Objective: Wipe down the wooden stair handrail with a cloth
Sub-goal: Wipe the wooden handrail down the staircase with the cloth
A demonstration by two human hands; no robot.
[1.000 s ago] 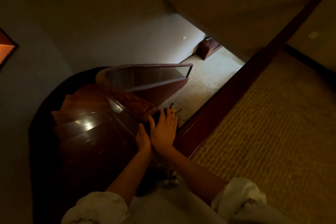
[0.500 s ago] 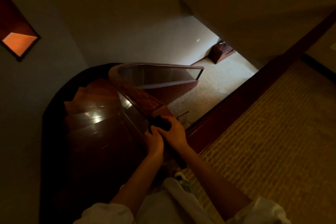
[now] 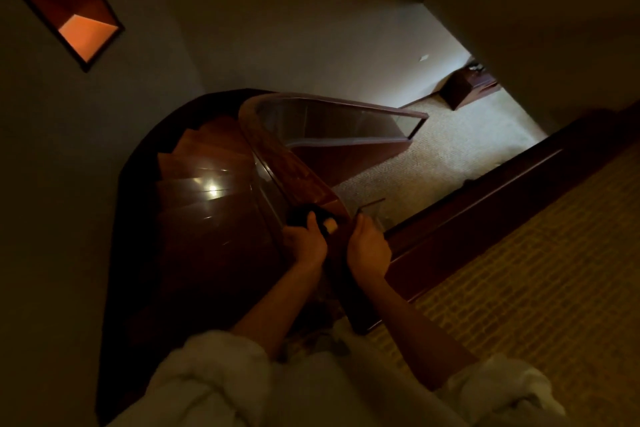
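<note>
Seemingly just starting, the left hand (image 3: 305, 241) gripped the cloth (image 3: 300, 216) atop the handrail (image 3: 294, 170). What the right hand (image 3: 369, 248) held was unclear; the curve below looked unwiped.

Pale carpeted lower floor (image 3: 433, 163) — one small wooden cabinet (image 3: 464, 88) stands on it.

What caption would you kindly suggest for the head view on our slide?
Atop a dim curved staircase, the left hand holds a dark cloth against the handrail, right hand alongside.
</note>
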